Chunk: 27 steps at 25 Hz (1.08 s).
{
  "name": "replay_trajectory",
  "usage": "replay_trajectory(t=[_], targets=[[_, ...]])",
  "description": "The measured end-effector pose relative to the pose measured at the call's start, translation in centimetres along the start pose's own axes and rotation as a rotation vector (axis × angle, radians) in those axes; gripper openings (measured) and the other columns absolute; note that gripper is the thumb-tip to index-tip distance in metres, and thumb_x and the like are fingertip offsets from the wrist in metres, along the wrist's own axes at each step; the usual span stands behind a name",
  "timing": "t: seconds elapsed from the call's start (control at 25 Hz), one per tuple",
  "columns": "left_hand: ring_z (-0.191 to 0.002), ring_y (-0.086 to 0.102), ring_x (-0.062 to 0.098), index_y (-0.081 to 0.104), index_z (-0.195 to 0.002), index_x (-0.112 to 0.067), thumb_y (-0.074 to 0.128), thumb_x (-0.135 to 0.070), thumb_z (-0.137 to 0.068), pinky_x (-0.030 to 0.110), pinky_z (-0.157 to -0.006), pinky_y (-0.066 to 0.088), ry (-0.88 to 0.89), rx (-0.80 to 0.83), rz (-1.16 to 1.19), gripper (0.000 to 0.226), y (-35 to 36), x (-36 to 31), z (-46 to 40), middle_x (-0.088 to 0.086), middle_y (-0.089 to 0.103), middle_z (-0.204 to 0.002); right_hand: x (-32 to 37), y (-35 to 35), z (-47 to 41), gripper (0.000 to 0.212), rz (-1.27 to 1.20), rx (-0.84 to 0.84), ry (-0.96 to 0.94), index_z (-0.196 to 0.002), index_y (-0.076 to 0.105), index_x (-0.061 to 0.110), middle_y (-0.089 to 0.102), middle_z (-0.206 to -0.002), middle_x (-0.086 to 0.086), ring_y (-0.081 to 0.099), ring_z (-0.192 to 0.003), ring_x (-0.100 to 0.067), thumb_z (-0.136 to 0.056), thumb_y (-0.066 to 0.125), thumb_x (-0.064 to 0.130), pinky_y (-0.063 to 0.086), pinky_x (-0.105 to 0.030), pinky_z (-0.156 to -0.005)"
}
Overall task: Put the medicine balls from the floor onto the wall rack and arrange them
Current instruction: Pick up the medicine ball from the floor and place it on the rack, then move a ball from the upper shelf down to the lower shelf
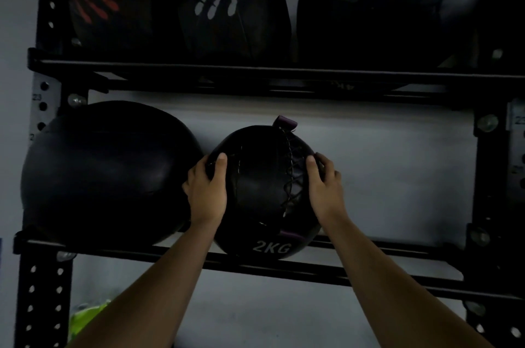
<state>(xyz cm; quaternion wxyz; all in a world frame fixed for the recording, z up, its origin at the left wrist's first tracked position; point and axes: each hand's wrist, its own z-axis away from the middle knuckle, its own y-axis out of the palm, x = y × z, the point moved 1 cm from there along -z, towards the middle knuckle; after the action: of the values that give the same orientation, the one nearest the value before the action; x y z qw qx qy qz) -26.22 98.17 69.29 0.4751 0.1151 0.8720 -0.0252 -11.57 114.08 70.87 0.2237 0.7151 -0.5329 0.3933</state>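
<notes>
A small black medicine ball (262,191) marked 2KG, with laced seams and purple tabs, sits on the lower rails of the black wall rack (369,269). My left hand (207,188) grips its left side and my right hand (324,185) grips its right side. A larger black ball (105,171) rests on the same rails just to the left, touching my left hand. On the upper shelf are a ball with a red handprint (119,4), a ball with a white handprint (233,6) and a big dark ball (383,6).
The lower rails to the right of the 2KG ball run bare to the right upright (488,177). The perforated left upright (42,299) stands at the left edge. Something bright green (85,316) lies low behind it. A grey wall backs the rack.
</notes>
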Motion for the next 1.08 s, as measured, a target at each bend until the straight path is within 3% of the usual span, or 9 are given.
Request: replay_trajectory(t=[0.08,0.2,0.36,0.44,0.64,0.76,0.84,1.0,1.08], targets=[[-0.155,0.031,0.031,0.055,-0.151,-0.021,0.047,-0.053,-0.106,0.048,-0.125,0.028,0.063,-0.007,-0.054,0.056,-0.4,-0.7,0.2,0.008,0.045,-0.163,0.8,-1.2,0.2,0.045,-0.017,0.009,0.016,-0.137,0.057,0.033,0.056,-0.140,-0.008,0.057,-0.128,-0.029,-0.099,0.051,0.056,0.047,-0.043,-0.109],[-0.140,0.051,0.030,0.068,-0.135,-0.016,0.056,-0.034,-0.106,0.041,-0.115,0.041,0.122,-0.013,-0.063,0.036,-1.2,-2.4,-0.1,0.011,0.058,-0.147,2.4,-3.3,0.7,0.033,0.004,-0.004,0.005,-0.125,0.063,0.029,0.068,-0.113,-0.001,0.067,-0.103,-0.021,-0.099,0.056,0.048,0.050,-0.028,-0.079],[-0.107,0.061,0.012,0.076,-0.120,-0.020,0.056,-0.024,-0.104,0.016,-0.079,0.044,0.197,0.074,-0.114,0.026,-1.8,-6.2,0.6,-0.002,0.068,-0.123,5.4,-7.2,1.4,0.027,0.050,-0.060,-0.079,-0.123,0.064,0.027,0.063,-0.086,0.010,0.060,-0.073,-0.002,-0.100,0.057,0.041,0.040,-0.010,-0.052],[-0.099,0.063,0.010,0.076,-0.117,-0.020,0.057,-0.024,-0.103,0.013,-0.071,0.041,0.217,0.112,-0.120,0.024,-1.3,-8.7,1.8,-0.008,0.069,-0.110,7.5,-9.3,1.6,0.022,0.038,-0.081,-0.106,-0.116,0.066,0.026,0.061,-0.075,0.009,0.058,-0.061,-0.001,-0.100,0.057,0.038,0.040,-0.008,-0.045],[-0.079,0.064,-0.014,0.074,-0.100,-0.029,0.062,-0.024,-0.100,0.003,-0.063,0.042,0.289,0.082,-0.044,0.013,3.0,-16.7,7.5,-0.020,0.067,-0.089,11.4,-16.8,1.9,0.013,0.007,-0.065,-0.203,-0.105,0.067,0.028,0.061,-0.080,0.016,0.056,-0.072,0.000,-0.099,0.059,0.036,0.039,-0.008,-0.057],[-0.091,0.071,0.003,0.073,-0.102,-0.028,0.060,-0.024,-0.100,0.013,-0.074,0.048,0.296,0.115,0.005,0.014,5.6,-19.7,10.8,-0.007,0.073,-0.098,12.0,-21.4,2.0,0.016,0.014,-0.047,-0.247,-0.109,0.068,0.024,0.062,-0.089,0.017,0.058,-0.085,-0.006,-0.100,0.057,0.032,0.042,-0.023,-0.075],[-0.095,0.072,0.018,0.075,-0.110,-0.022,0.060,-0.023,-0.100,0.023,-0.078,0.051,0.303,0.119,0.020,0.018,6.8,-21.2,12.6,-0.010,0.070,-0.094,12.0,-24.3,1.8,0.014,0.016,-0.056,-0.253,-0.108,0.066,0.025,0.062,-0.089,0.014,0.057,-0.084,-0.008,-0.101,0.056,0.031,0.042,-0.023,-0.071],[-0.085,0.066,0.006,0.073,-0.111,-0.026,0.060,-0.024,-0.100,0.027,-0.074,0.055,0.368,0.119,-0.020,0.017,8.5,-24.0,13.3,-0.017,0.065,-0.093,12.6,-27.1,0.5,0.013,0.031,-0.046,-0.256,-0.108,0.065,0.026,0.061,-0.088,0.012,0.056,-0.080,-0.006,-0.102,0.055,0.031,0.042,-0.026,-0.068],[-0.081,0.063,0.000,0.072,-0.113,-0.027,0.062,-0.026,-0.100,0.020,-0.067,0.050,0.413,0.125,-0.048,0.017,9.2,-25.4,12.4,-0.018,0.067,-0.099,13.9,-27.4,-0.9,0.018,0.028,-0.038,-0.285,-0.112,0.068,0.023,0.061,-0.087,0.012,0.056,-0.080,-0.006,-0.101,0.056,0.032,0.042,-0.025,-0.070]])
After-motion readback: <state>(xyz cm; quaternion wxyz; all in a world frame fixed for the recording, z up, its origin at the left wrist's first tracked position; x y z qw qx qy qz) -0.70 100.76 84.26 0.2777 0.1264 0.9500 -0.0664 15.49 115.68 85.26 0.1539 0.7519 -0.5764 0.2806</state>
